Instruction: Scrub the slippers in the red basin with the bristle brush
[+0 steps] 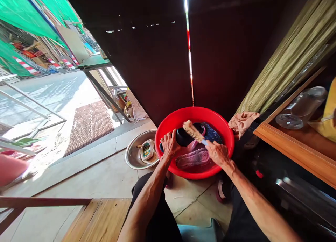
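Note:
A red plastic basin [194,173] stands on the floor in front of me with several slippers in it. My left hand [169,144], at the basin's left side, is closed on a dark slipper [184,136] that it partly hides. In my right hand [217,152] is the handle of a scrubbing brush [193,132], its pale bristles over the dark slipper. A pinkish see-through slipper [193,157] lies low in the basin, sole up. At the back right rests a dark blue textured slipper [212,133].
Left of the basin sits a metal bowl [131,158] with a white labelled container [147,150] in it. Dark panels [147,67] rise just behind. To the right are a wooden-edged cabinet [294,151] with a glass jar [301,107]. A woven mat [90,125] lies at the left.

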`<state>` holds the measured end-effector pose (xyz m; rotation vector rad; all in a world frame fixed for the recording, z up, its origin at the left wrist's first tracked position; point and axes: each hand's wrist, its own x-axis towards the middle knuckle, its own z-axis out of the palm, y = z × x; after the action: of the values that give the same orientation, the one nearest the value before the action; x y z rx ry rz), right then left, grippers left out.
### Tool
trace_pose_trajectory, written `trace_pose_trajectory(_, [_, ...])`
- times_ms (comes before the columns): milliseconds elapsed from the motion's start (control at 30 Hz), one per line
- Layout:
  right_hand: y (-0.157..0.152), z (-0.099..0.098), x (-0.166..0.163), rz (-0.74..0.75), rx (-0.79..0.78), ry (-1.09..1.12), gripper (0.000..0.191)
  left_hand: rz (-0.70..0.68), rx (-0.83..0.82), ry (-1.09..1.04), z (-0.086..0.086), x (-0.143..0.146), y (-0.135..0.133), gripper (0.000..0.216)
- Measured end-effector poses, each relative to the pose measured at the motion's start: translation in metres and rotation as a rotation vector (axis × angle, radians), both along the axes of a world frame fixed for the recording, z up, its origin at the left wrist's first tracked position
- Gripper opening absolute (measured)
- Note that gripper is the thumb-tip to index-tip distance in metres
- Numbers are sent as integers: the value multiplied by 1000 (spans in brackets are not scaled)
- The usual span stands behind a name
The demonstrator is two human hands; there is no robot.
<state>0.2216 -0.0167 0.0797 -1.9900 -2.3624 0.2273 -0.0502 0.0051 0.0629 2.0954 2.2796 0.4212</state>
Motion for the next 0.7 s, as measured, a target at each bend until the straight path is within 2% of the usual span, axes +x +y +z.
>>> trace_pose_trajectory(67, [1, -4, 3, 16, 10, 20, 49, 6, 50, -1, -5, 4, 4, 97])
trace_pose_trajectory(233, [23, -4, 25, -198, 21, -7, 47, 31, 61, -31, -8, 10, 10, 96])
trace_pose_trajectory(400, [10, -12, 22, -11, 85, 87, 51, 84, 142, -83, -7, 15, 15, 102])
trace_pose_trajectory(500, [11, -13, 22, -61, 102, 126, 49, 102, 163, -140, -6, 16, 15, 109])
trace_pose_trajectory(600, [28, -14, 34, -190, 133, 178, 46, 128, 79, -297, -5, 17, 12, 116])
trace_pose_trajectory(700, [42, -24, 42, -207, 223, 331, 45, 145, -32, -673, -6, 18, 9, 111])
